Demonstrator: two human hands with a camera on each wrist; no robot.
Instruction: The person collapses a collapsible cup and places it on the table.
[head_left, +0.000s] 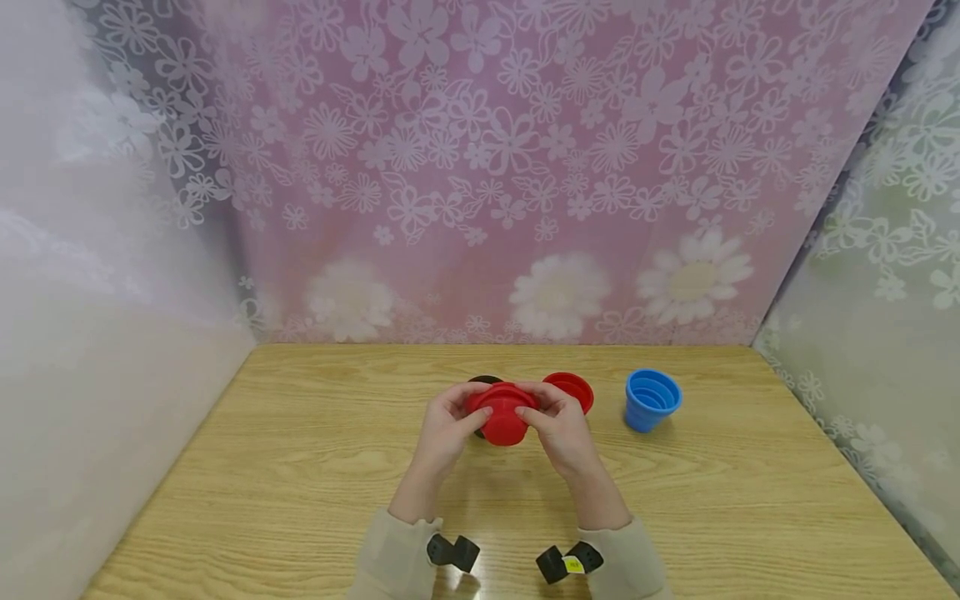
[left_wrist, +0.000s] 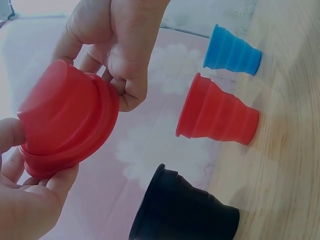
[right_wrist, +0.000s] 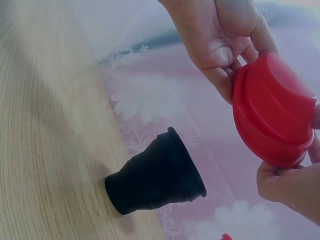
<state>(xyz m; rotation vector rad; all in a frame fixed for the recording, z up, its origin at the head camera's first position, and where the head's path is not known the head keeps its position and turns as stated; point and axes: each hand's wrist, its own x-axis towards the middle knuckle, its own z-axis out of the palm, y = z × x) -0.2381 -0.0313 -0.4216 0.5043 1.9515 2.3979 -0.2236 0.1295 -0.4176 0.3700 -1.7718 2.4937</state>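
Observation:
Both hands grip one red collapsible cup point(head_left: 505, 427) above the table, its rings partly folded together and askew in the wrist views. My left hand point(head_left: 441, 427) pinches its left side and my right hand point(head_left: 561, 429) its right side, thumbs on the near face. Just behind the held cup, a black collapsible cup point(right_wrist: 156, 176) stands upright, mostly hidden in the head view. A second red cup point(left_wrist: 217, 112) is upright beyond the right hand, partly covered by it in the head view. Farther right stands a blue collapsible cup point(head_left: 651, 402), extended and mouth up.
The cups stand on a light wood-grain table point(head_left: 300, 450). A pink flowered curtain point(head_left: 450, 208) closes off the back edge, with pale sheets on the left and right sides. Small black devices point(head_left: 453, 552) are strapped at both wrists.

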